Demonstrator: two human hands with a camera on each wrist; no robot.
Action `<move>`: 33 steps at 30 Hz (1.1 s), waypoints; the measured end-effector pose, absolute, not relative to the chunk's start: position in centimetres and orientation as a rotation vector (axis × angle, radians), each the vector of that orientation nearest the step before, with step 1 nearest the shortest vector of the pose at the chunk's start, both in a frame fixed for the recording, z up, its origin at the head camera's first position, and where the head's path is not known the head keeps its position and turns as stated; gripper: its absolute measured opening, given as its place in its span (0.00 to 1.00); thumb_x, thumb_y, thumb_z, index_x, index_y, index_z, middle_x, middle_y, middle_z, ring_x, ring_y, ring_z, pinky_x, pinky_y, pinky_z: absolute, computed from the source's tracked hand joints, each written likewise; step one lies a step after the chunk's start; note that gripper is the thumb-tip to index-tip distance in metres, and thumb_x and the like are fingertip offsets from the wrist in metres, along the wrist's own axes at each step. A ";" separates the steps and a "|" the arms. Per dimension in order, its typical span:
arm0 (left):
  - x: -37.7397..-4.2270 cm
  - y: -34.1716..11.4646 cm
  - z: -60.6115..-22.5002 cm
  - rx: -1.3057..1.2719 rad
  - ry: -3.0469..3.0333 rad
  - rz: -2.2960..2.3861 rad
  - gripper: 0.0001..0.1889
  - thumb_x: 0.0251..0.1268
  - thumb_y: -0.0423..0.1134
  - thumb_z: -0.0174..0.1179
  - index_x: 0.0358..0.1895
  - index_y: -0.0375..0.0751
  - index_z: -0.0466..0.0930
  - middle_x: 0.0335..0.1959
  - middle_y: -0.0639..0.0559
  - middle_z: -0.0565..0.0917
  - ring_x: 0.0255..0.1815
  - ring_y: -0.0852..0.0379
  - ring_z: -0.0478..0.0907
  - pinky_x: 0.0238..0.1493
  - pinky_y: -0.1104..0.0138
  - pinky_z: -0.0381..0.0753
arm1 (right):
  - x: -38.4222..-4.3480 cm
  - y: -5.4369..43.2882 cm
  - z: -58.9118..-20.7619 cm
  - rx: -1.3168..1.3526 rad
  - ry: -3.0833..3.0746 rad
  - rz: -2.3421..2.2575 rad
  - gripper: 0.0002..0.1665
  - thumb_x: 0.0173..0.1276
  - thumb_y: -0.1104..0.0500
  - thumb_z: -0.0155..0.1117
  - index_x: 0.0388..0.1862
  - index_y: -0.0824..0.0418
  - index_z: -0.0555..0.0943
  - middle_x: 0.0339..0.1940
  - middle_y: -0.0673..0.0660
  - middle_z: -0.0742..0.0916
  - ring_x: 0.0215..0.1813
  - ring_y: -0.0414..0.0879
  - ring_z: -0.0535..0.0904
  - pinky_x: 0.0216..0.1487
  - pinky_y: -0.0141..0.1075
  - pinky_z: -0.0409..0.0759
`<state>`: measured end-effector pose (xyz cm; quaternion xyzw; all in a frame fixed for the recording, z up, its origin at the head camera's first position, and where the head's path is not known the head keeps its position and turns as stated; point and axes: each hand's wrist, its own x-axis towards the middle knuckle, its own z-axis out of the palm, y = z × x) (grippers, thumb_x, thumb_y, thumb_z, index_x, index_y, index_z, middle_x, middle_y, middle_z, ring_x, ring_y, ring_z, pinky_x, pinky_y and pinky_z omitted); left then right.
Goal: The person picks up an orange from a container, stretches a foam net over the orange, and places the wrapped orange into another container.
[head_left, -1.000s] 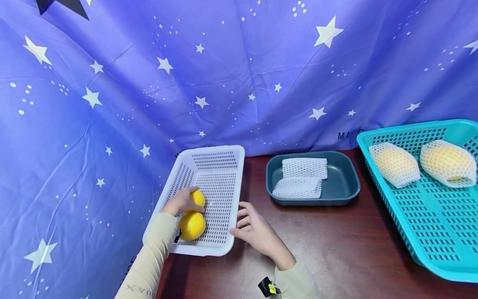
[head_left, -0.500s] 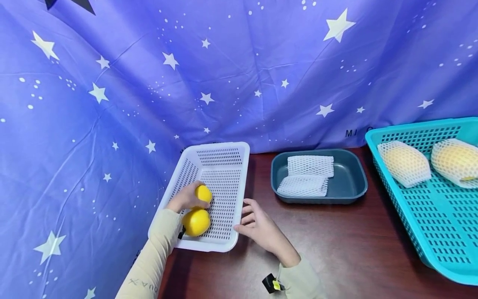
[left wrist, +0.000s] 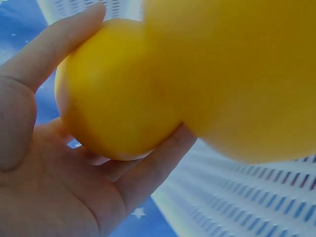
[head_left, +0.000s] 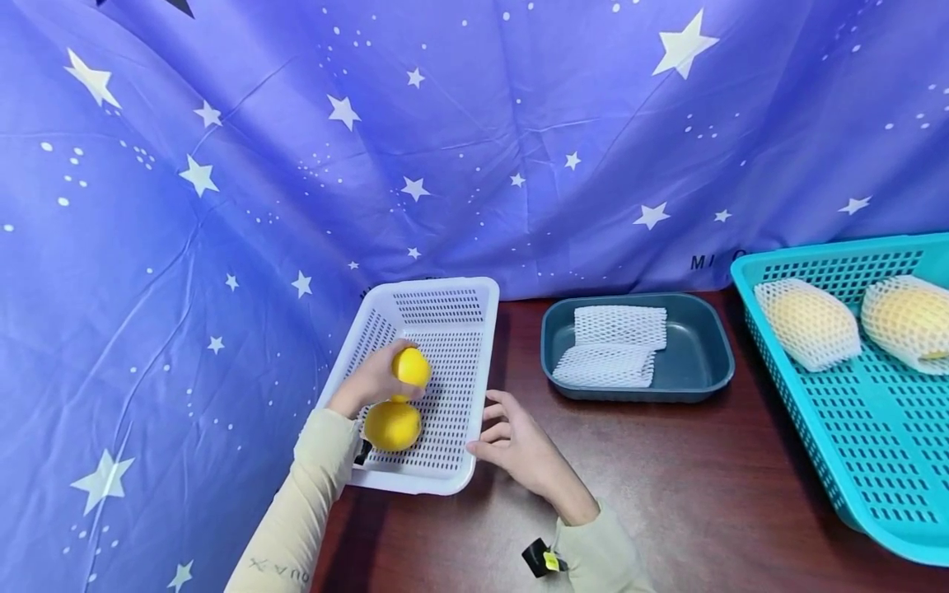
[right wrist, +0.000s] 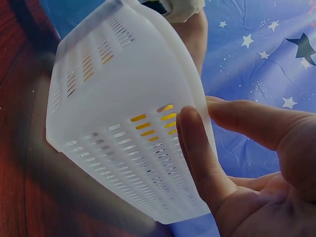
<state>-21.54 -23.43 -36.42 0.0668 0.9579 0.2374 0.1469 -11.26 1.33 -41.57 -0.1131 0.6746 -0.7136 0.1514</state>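
Observation:
Inside the white plastic basket (head_left: 485, 329), my left hand (head_left: 371, 383) grips the farther of two smooth round yellow fruits (head_left: 411, 367), thumb on one side and fingers on the other. The nearer yellow fruit (head_left: 393, 426) lies close to it by my wrist; in the left wrist view this nearer fruit (left wrist: 237, 74) partly covers the held one (left wrist: 113, 94). At the basket's right side, my right hand (head_left: 522, 445) pinches the rim. In the right wrist view one finger (right wrist: 195, 143) presses the slotted outer wall (right wrist: 118, 94), with another digit at the rim.
A dark blue-green tray (head_left: 697, 350) with two white foam net sleeves (head_left: 621, 327) stands right of the basket. Farther right, a teal basket (head_left: 860, 461) holds two yellow fruits in foam nets (head_left: 808, 324). A starry blue curtain (head_left: 460, 123) borders the table (head_left: 667, 478).
My left hand has shifted slightly away from me within the basket, and the fruit it grips appears a little raised. The right hand keeps its place at the rim. The head view has shifted slightly.

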 end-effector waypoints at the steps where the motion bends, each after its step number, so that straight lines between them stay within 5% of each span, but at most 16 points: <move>1: -21.5 -23.3 -36.2 0.209 2.759 0.691 0.43 0.49 0.38 0.77 0.70 0.38 0.66 0.57 0.37 0.78 0.52 0.42 0.76 0.54 0.47 0.78 | -11.3 1.3 -41.6 -0.324 1.933 -2.049 0.44 0.62 0.65 0.71 0.72 0.71 0.59 0.57 0.67 0.78 0.45 0.50 0.84 0.45 0.34 0.81; 33: -16.3 -18.5 -31.8 0.676 2.726 1.010 0.42 0.47 0.37 0.78 0.69 0.42 0.70 0.64 0.46 0.76 0.55 0.46 0.75 0.52 0.52 0.80 | -11.0 1.2 -41.4 -0.338 1.971 -2.040 0.44 0.63 0.65 0.70 0.72 0.71 0.59 0.58 0.68 0.78 0.43 0.51 0.85 0.46 0.38 0.84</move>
